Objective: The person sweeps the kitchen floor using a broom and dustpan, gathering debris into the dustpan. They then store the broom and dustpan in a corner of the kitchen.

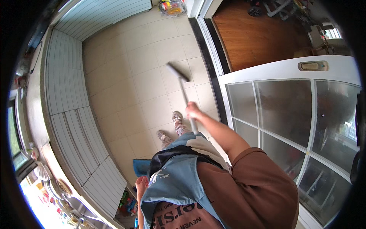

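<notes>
My right hand (193, 110) grips the grey handle (184, 91) of a broom-like floor tool. Its narrow dark head (178, 72) is motion-blurred over the tiles ahead of my feet, so I cannot tell whether it is a brush or a squeegee. The handle's rear end comes back towards my apron (177, 183). At my left side, my left hand (141, 182) hangs with its fingers curled; whether anything is in it cannot be seen. Just beyond that hand lies a blue thing like a dustpan (141, 167), partly hidden by my apron.
White slatted cabinets (67, 86) line the left, under a counter (35, 114) with dishes. On the right are a black threshold strip (210, 77) with a door track and a glazed sliding door (283, 106). Bagged bottles (172, 8) stand at the far end of the tiled floor (148, 80).
</notes>
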Motion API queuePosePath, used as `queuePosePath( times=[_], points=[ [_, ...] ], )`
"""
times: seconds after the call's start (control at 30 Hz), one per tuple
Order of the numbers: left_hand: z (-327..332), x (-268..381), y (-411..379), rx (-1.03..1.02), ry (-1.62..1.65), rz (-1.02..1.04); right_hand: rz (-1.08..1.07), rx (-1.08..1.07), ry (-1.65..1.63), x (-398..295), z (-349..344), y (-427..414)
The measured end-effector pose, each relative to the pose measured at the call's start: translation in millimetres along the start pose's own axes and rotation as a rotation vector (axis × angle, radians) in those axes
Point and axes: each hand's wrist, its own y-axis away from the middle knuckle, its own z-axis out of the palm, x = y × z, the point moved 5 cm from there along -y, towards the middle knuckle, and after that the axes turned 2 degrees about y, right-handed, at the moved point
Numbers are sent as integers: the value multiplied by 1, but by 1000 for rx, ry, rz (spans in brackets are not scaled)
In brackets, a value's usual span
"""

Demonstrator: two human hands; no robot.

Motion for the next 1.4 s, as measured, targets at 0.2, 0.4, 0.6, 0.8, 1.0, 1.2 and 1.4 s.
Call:
queuePosePath(
  times=[0.2,0.4,0.6,0.8,1.0,1.2,1.4],
  points=[
    [24,63,-23,48,-190,10,160,-376,-141,-35,43,42],
    [32,117,-79,-129,-237,46,162,-401,-221,-62,5,65],
    [32,166,-142,-179,-243,-80,170,-84,-234,-43,-56,97],
    [22,209,-184,-199,-190,-88,377,301,-489,-15,-93,135],
    [-4,238,-202,-140,-245,-93,540,433,-877,12,-88,100],
    [-24,266,-224,-150,-195,-83,66,197,-1234,-65,-73,20],
    [-28,261,-259,-250,-294,135,108,322,-1618,-66,-72,-112]
  ],
)
